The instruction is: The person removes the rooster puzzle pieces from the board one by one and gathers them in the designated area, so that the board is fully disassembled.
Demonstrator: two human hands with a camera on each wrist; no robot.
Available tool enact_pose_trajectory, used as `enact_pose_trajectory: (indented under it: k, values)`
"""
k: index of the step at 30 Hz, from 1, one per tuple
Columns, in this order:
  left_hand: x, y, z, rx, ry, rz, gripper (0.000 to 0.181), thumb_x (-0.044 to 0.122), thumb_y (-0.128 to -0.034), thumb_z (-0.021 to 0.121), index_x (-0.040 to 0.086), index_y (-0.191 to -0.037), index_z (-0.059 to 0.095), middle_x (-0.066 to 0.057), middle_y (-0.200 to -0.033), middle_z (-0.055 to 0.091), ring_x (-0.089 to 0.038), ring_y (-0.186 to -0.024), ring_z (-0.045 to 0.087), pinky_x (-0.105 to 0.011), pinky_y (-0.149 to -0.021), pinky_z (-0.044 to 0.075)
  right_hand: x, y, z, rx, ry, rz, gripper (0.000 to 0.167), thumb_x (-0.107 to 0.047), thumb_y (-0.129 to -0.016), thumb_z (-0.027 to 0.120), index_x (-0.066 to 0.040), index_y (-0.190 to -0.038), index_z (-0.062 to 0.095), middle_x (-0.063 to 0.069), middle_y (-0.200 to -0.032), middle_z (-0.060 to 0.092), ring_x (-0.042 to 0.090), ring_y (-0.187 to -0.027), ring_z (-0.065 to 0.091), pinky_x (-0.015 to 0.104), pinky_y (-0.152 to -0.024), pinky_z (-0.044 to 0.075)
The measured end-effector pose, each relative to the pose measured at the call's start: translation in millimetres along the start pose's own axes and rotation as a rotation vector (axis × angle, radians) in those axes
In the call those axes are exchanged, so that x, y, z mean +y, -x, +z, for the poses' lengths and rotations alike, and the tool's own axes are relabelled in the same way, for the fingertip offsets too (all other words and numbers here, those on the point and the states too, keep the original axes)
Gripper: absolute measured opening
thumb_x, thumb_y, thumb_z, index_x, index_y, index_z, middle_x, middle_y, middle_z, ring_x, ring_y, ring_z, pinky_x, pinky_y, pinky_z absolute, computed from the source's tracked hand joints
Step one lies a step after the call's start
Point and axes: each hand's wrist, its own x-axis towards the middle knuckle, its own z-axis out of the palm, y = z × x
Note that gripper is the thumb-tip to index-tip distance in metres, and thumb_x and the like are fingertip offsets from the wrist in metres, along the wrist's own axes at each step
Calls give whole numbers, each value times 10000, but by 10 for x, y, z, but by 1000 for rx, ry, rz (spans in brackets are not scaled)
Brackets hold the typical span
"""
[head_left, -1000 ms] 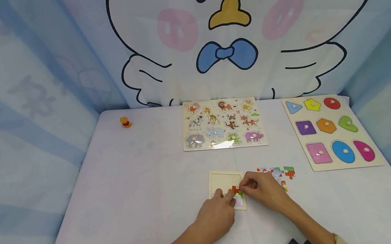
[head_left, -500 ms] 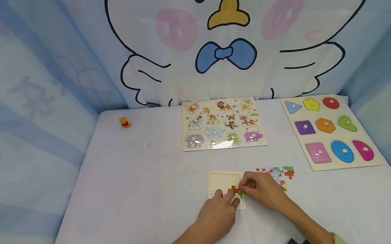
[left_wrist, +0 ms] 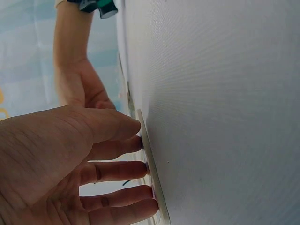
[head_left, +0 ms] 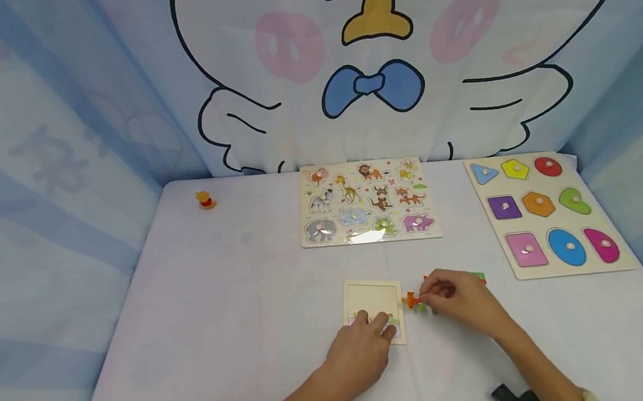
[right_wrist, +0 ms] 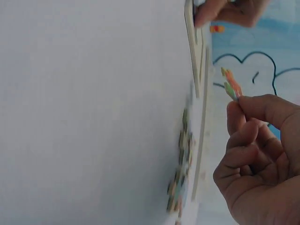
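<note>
On the white table (head_left: 222, 315), the left hand (head_left: 357, 355) rests, fingers spread, on the puzzle tray (head_left: 371, 295), while the right hand (head_left: 467, 296), now shifted off to the tray's right near the loose pieces (right_wrist: 177, 180), pinches one puzzle piece (head_left: 411, 300), which therefore appears to remain unfitted.

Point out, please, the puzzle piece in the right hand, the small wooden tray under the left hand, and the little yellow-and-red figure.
Puzzle piece (right_wrist: 233, 83): right wrist view, its orange part.
Wooden tray (head_left: 371, 297): head view, its bare floor.
Yellow-and-red figure (head_left: 205, 201): head view, its body's middle.
</note>
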Motion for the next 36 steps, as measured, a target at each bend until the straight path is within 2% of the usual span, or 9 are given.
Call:
enact_pose_trajectory:
  k: [6,10,14,20,36]
  values:
    - [13,13,33,79,6,-11,206,231,-857,709,212,-1056,760,60,-1028,602,-141,-726,491,-215,-419,396,314,173,-475,-19,-8,112,139,-201,-903,736,-99,-997,721,3,-839,673,200,-741,598,244,-650,504]
    - [11,14,39,80,0,-11,207,229,-858,709,217,-1058,762,64,-1033,601,-138,-730,491,-214,-421,400,532,280,-705,-50,-14,167,223,-224,-915,726,-54,-1058,724,19,-887,694,209,-786,620,230,-705,520]
    - [11,13,41,74,-3,-11,212,237,-857,713,220,-1063,762,64,-1043,604,-139,-739,499,-212,-426,408,704,336,-826,-81,-25,206,217,-179,-918,716,-25,-1071,717,42,-905,700,219,-788,629,240,-715,528]
    - [11,8,32,69,-12,-14,205,232,-866,703,225,-1062,762,68,-1071,610,-142,-756,512,-214,-437,421,789,355,-829,-99,-6,231,209,-168,-914,719,-20,-1061,725,49,-925,693,204,-781,601,245,-697,517]
    - [5,7,29,59,-4,-11,203,242,-876,706,231,-1072,759,65,-1041,606,-133,-739,495,-207,-422,392,775,339,-707,-10,147,229,145,-119,-909,705,-30,-1020,735,17,-891,695,205,-762,547,236,-632,486]
